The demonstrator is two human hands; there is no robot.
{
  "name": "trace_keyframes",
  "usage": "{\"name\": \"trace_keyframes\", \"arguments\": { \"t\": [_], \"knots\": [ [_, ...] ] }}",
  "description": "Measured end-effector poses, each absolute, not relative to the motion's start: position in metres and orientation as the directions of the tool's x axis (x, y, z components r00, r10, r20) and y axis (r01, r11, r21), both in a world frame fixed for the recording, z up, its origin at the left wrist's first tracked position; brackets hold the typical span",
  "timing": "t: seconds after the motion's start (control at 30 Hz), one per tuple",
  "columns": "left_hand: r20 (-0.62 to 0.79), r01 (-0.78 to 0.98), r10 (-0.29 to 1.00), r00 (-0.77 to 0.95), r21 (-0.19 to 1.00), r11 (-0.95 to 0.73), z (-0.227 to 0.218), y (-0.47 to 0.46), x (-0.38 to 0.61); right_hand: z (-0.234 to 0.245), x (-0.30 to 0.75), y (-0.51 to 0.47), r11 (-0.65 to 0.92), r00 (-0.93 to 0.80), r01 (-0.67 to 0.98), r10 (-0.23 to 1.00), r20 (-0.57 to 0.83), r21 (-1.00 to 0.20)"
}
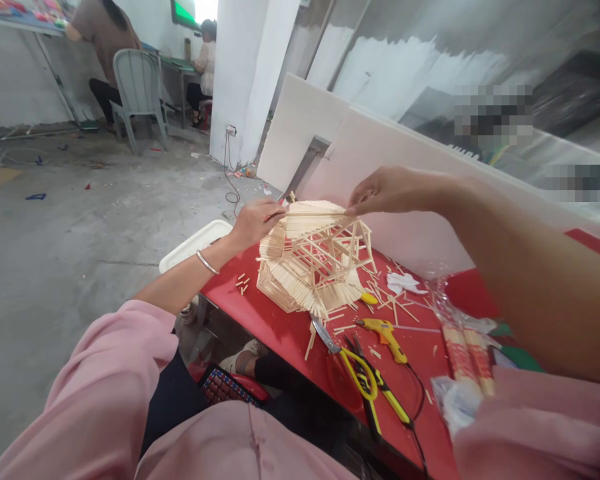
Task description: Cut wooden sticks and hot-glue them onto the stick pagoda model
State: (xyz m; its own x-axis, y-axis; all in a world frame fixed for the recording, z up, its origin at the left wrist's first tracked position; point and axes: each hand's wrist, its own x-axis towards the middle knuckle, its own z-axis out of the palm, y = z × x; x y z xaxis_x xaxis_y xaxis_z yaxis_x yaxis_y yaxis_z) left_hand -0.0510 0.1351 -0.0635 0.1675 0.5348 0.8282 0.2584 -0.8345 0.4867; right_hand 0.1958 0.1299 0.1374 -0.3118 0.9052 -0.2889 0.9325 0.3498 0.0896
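A model house (320, 257) built of thin wooden sticks stands on the red table (240, 303). Its lower roof is covered with sticks laid side by side, and part of the upper frame is bare. Across the top runs a long wooden stick (316, 214), pinched at one end by my left hand (255, 221) and at the other by my right hand (377, 190). Both hands are closed at roof height. Whether the stick touches the roof, I cannot tell.
Yellow-handled scissors (360, 373), pliers (393, 400) and a yellow glue gun (387, 337) lie at the front. Loose sticks (395, 303) and bagged sticks (467, 357) are at right. White boards (400, 173) stand behind. Two people sit far off, near a grey chair (137, 83).
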Motion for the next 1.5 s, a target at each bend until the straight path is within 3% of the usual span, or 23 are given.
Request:
{"name": "trace_keyframes", "arguments": {
  "t": [0.23,0.53,1.3,1.43,1.5],
  "knots": [
    [0.828,0.262,0.531,0.178,0.48,-0.837,-0.064,0.135,-0.052,0.141,0.191,0.125,0.397,-0.357,0.912,0.892,-0.277,0.102],
    [0.862,0.243,0.461,0.212,0.41,-0.879,-0.061,0.137,-0.058,0.151,0.174,0.115,0.28,-0.236,0.95,0.933,-0.27,0.137],
    [0.843,0.278,0.499,0.2,0.44,-0.854,-0.064,0.138,-0.054,0.144,0.182,0.12,0.296,-0.265,0.951,0.927,-0.267,0.085],
    [0.842,0.285,0.494,0.217,0.429,-0.857,-0.052,0.133,-0.06,0.148,0.172,0.101,0.296,-0.278,0.952,0.942,-0.186,0.082],
    [0.865,0.356,0.475,0.164,0.397,-0.846,-0.041,0.127,-0.069,0.157,0.168,0.073,0.306,-0.305,0.951,0.952,-0.03,0.035]
  ]
}}
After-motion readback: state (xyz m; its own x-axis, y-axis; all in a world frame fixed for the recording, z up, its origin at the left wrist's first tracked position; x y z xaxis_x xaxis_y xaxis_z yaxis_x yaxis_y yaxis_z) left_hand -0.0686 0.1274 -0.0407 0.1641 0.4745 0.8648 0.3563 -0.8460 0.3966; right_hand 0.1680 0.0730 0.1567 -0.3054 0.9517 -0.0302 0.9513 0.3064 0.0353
